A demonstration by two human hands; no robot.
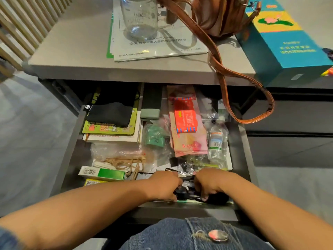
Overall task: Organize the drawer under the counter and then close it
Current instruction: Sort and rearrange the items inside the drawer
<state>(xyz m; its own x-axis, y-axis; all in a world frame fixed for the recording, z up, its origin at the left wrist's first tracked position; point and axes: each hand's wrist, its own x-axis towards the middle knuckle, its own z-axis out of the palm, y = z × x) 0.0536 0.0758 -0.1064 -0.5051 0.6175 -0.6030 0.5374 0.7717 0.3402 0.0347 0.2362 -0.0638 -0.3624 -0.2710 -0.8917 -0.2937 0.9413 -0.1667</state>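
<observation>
The drawer (242, 141) under the grey counter (75, 56) is pulled out and full of clutter. At its front edge my left hand (164, 185) and my right hand (210, 184) sit close together, fingers curled down into a pile of small black items and cables (186, 191). What exactly each hand grips is hidden by the fingers. Behind them lie a crinkled clear wrapper (187, 168), a pink and red packet (187, 121), a small clear bottle (216, 141), a green object in plastic (155, 136) and a green box (102, 174).
Books under a black cloth (110, 114) fill the drawer's back left, with twine (126, 163) in front. On the counter stand a glass jar (138, 15) on papers, a brown bag whose strap (252, 98) hangs over the drawer, and a blue box (281, 42).
</observation>
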